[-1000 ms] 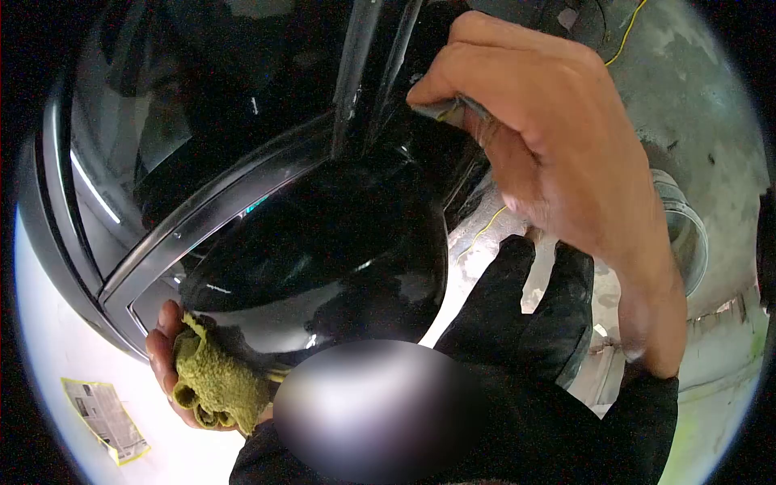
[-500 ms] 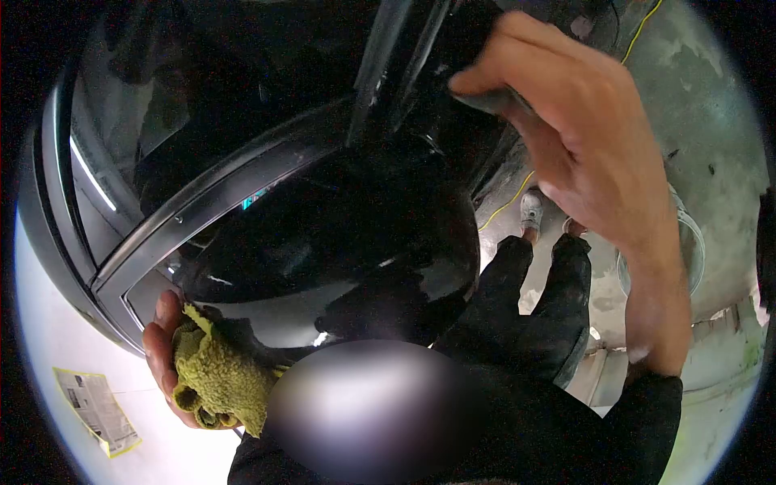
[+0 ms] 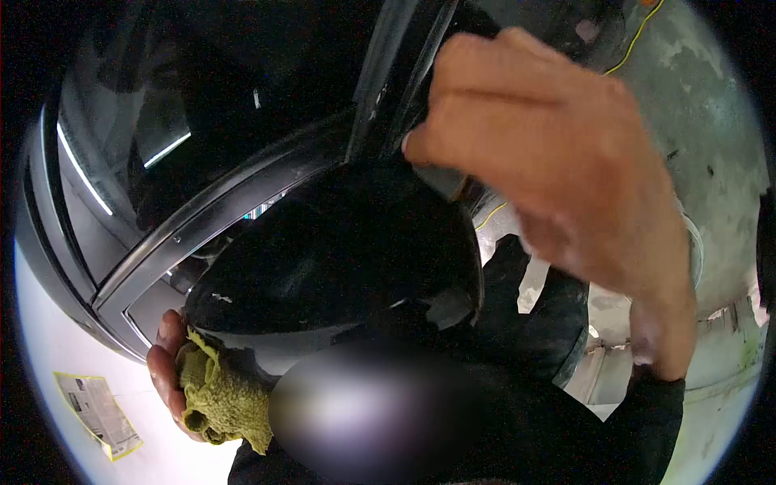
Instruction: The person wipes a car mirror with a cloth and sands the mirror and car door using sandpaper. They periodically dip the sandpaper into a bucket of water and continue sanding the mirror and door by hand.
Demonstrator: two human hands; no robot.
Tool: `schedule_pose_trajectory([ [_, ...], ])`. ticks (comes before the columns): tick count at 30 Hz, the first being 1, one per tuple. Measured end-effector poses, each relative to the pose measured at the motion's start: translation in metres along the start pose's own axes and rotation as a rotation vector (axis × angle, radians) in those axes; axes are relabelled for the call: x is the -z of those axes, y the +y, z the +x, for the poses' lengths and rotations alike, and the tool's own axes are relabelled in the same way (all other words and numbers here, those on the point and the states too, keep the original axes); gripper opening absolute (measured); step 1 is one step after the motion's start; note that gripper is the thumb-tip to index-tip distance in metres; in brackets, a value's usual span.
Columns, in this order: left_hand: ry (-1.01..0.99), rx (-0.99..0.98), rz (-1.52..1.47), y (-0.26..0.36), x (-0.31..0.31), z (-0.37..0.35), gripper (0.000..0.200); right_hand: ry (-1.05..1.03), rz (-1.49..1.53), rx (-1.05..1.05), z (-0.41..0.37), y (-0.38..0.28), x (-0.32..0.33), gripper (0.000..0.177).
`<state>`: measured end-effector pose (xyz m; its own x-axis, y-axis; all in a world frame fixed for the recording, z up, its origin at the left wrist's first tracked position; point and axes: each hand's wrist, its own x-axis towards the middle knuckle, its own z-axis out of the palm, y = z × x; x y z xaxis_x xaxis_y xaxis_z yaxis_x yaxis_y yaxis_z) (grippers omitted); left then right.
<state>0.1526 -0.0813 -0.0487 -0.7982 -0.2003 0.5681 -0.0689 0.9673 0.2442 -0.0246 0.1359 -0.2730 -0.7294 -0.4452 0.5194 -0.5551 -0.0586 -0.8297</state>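
A glossy black car side mirror (image 3: 347, 250) fills the middle of the view, with pale scuffs on its shell. My left hand (image 3: 168, 364) is closed around a yellow-green towelling cloth (image 3: 228, 396), bunched against the mirror's lower left end. Over the mirror's upper right edge hangs my right hand (image 3: 541, 145), back of the hand toward me and fingers curled in. Beneath its fingers shows a dark greyish patch; I cannot tell what, if anything, they hold.
Behind the mirror is the dark car window (image 3: 218, 89) with its trim strip (image 3: 186, 218). Taped newsprint (image 3: 101, 416) lies on a white surface at lower left. A yellow cord (image 3: 636, 44) crosses the stained concrete floor (image 3: 711, 105). A bucket (image 3: 693, 242) is partly hidden behind my right wrist.
My right hand has moved left and down toward the mirror, its fingers curling further. My left hand and the cloth sit slightly lower in view.
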Motion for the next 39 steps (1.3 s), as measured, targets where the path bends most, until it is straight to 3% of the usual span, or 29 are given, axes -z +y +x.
schedule_pose_trajectory([
  [7, 0.004, -0.02, 0.006, 0.006, 0.0, 0.006, 0.078, 0.106, -0.107, 0.059, -0.006, 0.013, -0.014, 0.022],
  [11, -0.007, -0.069, 0.022, 0.011, -0.018, 0.005, 0.079, 0.229, 0.011, 0.024, -0.011, 0.01, 0.002, 0.027],
  [16, -0.02, -0.144, 0.025, 0.026, -0.047, -0.008, 0.081, 0.398, -0.049, -0.235, -0.066, 0.024, -0.007, 0.028],
  [19, -0.038, -0.18, 0.043, 0.034, -0.06, -0.014, 0.082, 0.684, 0.145, -0.316, -0.108, -0.002, -0.045, 0.031],
  [21, -0.063, -0.219, 0.072, 0.026, -0.053, -0.004, 0.082, 0.763, 0.118, -0.34, -0.094, -0.029, -0.078, 0.027],
  [22, -0.092, -0.292, 0.104, 0.03, -0.058, -0.005, 0.093, 0.816, 0.134, -0.356, -0.09, -0.018, -0.081, 0.029],
  [25, -0.078, -0.521, 0.08, 0.026, -0.072, -0.01, 0.09, 0.927, 0.176, -0.474, -0.083, -0.017, -0.092, 0.028],
  [28, -0.141, -0.576, 0.031, 0.016, -0.064, 0.001, 0.069, 1.01, 0.235, -0.482, -0.084, -0.049, -0.12, 0.027],
  [31, -0.047, -0.537, 0.039, 0.009, -0.056, -0.008, 0.064, 1.089, 0.254, -0.501, -0.085, -0.044, -0.124, 0.02],
  [33, -0.004, -0.534, 0.036, 0.008, -0.06, -0.008, 0.064, 1.041, 0.31, -0.727, -0.081, -0.035, -0.109, 0.015],
  [35, 0.022, -0.544, 0.026, 0.005, -0.06, -0.001, 0.064, 1.116, 0.437, -0.734, -0.071, -0.041, -0.127, 0.013],
  [39, 0.041, -0.567, 0.003, 0.007, -0.065, 0.001, 0.065, 1.147, 0.35, -0.704, -0.078, -0.062, -0.147, 0.015],
])
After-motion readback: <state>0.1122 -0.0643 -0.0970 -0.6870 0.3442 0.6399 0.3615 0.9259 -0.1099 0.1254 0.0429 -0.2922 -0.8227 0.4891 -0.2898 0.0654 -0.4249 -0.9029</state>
